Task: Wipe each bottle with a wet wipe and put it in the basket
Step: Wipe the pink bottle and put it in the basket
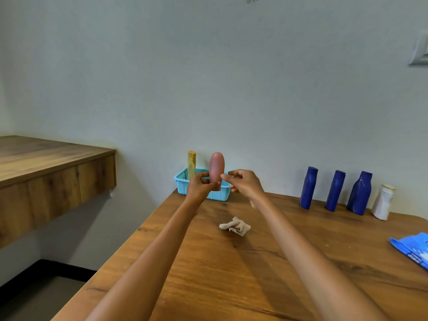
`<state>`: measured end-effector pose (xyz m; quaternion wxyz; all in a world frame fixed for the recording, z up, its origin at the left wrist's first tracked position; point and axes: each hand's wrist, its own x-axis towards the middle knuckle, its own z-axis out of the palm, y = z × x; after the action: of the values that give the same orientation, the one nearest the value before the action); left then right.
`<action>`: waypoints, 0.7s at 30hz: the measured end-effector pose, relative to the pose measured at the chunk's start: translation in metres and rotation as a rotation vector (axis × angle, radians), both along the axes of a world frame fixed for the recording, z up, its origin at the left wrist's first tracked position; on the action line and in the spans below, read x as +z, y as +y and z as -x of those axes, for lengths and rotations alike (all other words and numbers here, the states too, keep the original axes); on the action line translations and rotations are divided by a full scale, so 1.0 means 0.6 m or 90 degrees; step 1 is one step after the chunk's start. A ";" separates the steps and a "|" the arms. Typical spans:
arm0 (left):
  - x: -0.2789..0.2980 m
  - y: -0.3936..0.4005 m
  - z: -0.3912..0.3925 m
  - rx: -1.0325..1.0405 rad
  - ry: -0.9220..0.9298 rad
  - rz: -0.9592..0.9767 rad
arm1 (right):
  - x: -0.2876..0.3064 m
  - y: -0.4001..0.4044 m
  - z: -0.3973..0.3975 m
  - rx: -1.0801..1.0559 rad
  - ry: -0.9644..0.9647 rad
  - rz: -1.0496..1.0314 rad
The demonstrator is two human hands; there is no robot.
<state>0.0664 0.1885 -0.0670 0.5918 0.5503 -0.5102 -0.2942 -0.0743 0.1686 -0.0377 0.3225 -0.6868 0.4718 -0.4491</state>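
Over the far end of the table (266,262), the left hand (198,186) has its grip curled round the bottom of a pink bottle (216,167) and holds it upright. The right hand (244,183) is just beside the bottle at 3 o'clock. Its fingers are loosely bent and its fingertips (224,176) come right up to the bottle's side; it holds nothing that I can see.

Right behind the bottle, at 12 o'clock, sits the blue basket (183,185). A yellow bottle (191,164) already stands in it.

At 6 o'clock from the hands, a crumpled wipe (235,226) lies on the table. Off at 3 o'clock, three dark blue bottles (308,188) and one white bottle (383,202) stand in a row. A blue pack (412,250) lies at 4 o'clock near the table edge.

The pink bottle is held only at its bottom, so it could tip or slip out. If it drops in hard, it could knock the yellow bottle over. The basket sits close to the table's left edge, so a bump could push it off.
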 end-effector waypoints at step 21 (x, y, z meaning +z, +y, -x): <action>0.039 -0.167 -0.131 0.213 -0.115 0.079 | -0.024 -0.246 -0.154 -0.066 0.078 -0.054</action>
<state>0.1450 0.0881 -0.0437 0.6171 0.6141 -0.4798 -0.1092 0.0179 0.0207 -0.0524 0.2980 -0.6735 0.5441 -0.4019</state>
